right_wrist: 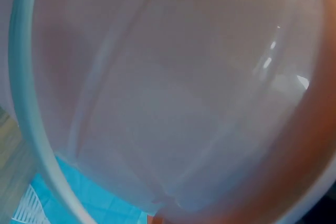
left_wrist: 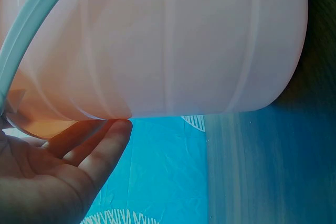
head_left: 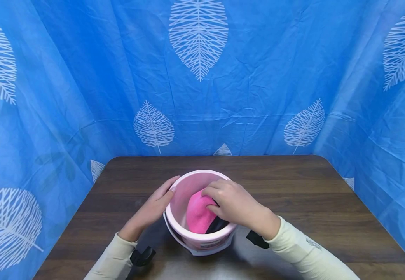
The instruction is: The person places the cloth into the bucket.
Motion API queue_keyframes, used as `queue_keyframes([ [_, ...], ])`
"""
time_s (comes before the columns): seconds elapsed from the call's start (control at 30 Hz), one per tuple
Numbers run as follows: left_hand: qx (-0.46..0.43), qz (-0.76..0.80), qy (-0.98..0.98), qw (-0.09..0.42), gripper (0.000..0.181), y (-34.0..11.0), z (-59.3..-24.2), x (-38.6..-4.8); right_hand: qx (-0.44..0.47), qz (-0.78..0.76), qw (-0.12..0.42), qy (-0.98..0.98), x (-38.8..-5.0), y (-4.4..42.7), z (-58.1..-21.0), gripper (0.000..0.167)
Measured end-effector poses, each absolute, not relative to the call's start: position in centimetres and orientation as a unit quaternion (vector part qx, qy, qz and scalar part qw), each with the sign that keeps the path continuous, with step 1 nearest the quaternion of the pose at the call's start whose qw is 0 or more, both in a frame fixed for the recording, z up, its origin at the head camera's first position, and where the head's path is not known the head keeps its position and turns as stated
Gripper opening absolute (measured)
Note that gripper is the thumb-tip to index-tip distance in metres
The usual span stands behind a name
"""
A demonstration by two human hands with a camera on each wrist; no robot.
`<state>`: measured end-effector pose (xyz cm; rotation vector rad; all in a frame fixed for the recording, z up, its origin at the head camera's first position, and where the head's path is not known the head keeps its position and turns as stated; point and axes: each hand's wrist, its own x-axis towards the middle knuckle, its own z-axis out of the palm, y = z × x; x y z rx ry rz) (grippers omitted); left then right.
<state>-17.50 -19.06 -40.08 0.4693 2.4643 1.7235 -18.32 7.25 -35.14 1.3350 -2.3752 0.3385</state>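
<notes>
A pale pink bucket (head_left: 202,237) stands upright on the table, its mouth facing up. My left hand (head_left: 158,204) holds the bucket's left rim, thumb over the edge and fingers along the outer wall. In the left wrist view those fingers (left_wrist: 105,156) touch the bucket's side (left_wrist: 184,45). My right hand (head_left: 235,202) reaches over the right rim and pinches a bright pink, soft-looking fabric thing (head_left: 199,214) inside; its exact kind cannot be made out. Something black (head_left: 217,225) lies against it, partly hidden by the hand. The right wrist view shows mostly the bucket's outer wall (right_wrist: 168,87).
The bucket's white handle (head_left: 192,251) hangs down at its front. Around it spreads the dark wooden table (head_left: 276,179). Blue curtains (head_left: 244,97) with white leaf prints enclose the back and both sides. Black straps (head_left: 143,256) sit at the wrists.
</notes>
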Motion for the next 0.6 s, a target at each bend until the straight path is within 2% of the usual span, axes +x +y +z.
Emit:
queue_keyframes([
  [0.6, 0.151, 0.560, 0.813, 0.049, 0.052, -19.08, -39.96, -17.39, 0.468, 0.107, 0.141, -0.866, -18.37, 6.63, -35.07, 0.022],
])
